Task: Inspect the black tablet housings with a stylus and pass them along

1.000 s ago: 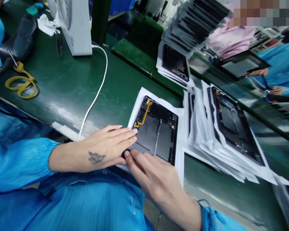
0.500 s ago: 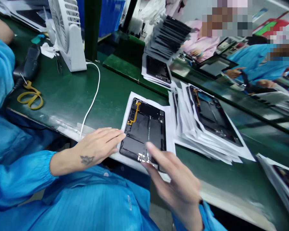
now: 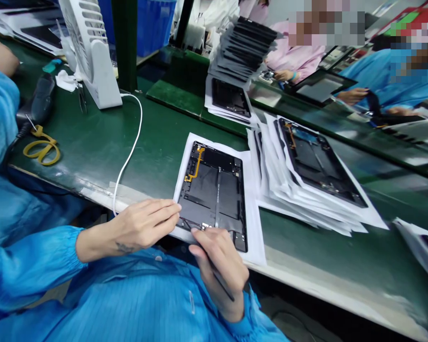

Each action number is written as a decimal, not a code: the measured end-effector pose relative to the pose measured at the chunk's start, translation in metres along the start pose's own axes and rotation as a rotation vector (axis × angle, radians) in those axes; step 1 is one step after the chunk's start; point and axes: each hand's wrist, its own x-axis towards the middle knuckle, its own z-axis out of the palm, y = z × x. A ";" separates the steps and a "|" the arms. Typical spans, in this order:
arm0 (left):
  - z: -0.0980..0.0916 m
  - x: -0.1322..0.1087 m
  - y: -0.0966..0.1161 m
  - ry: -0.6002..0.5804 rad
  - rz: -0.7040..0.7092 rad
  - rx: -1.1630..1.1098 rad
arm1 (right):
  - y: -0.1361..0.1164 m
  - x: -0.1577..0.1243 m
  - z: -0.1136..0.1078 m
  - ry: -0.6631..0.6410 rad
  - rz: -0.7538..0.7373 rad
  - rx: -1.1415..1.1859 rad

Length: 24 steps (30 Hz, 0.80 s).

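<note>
White fan far left on the counter, left hand flat, fingers together, tips against the open tablet, lying on white paper at the counter's near edge, right hand fingers clamped round a thin dark tool, tablet stack beside.

Right, front and centre on the tabletop: an opened tablet lying flat on a paper sheet, close to the near edge. Left hand rests on the sheet's left side, fingertips touching the tablet's near-left corner. Right hand sits at the tablet's near edge, a thin stick in its grip. Just right of that, a fanned stack of sheets and tablets. Behind, a second stack, and a tall pile behind that. Far left, a desk fan, its cable running forward to the near edge. Left again, a looped thing, maybe a strap.
</note>
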 end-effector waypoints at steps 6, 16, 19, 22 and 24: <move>0.005 -0.001 0.003 0.011 -0.044 -0.026 | -0.002 0.000 0.003 0.032 -0.040 -0.142; 0.004 0.006 0.012 -0.054 -0.058 0.040 | 0.001 -0.001 -0.027 0.085 0.192 0.072; 0.006 0.004 0.017 -0.096 -0.077 0.079 | 0.004 0.023 -0.020 0.001 0.295 0.208; 0.007 0.002 0.021 -0.098 -0.087 0.100 | 0.010 0.036 -0.012 -0.056 0.331 0.259; 0.008 0.002 0.022 -0.092 -0.089 0.107 | 0.012 0.038 -0.010 -0.082 0.327 0.267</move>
